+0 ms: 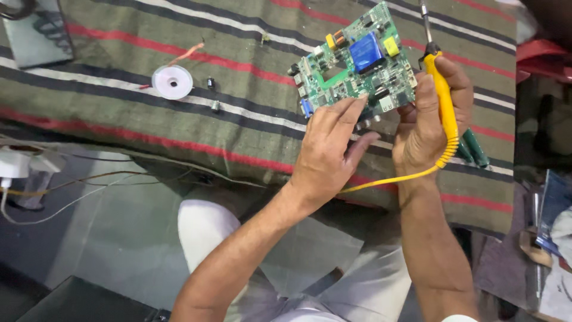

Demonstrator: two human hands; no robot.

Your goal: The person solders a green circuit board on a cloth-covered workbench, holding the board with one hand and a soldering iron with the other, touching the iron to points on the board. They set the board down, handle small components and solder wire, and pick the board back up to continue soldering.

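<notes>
So the whole setup sat on a striped cloth [179,119], olive with red, white and dark bands, spread over the desk. Off to the left of the left hand [325,158], well apart from it, lay a small white solder spool [172,81] with a bit of coppery wire [187,55] trailing up from it. Between the spool and the hand were a couple of tiny loose components [210,83], just lying on the cloth. Nothing stood between the hands and the board. Just past the right hand [426,122], on its outer side, two dark green handled tools [473,149] poked out from behind it. Far left of everything, a white power adapter [15,162] with thin wires hung off the edge of the desk.

The green circuit board [354,62], with a blue block in the middle, lay tilted right above both hands. The left hand's fingers were pressed onto its near edge, thumb spread out to the side, so it was steadying the board rather than wrapped around it. The right hand was clamped around a yellow soldering iron [444,98], held upright just beside the board's right edge, its coiled yellow cord [387,179] running back under the wrists.
</notes>
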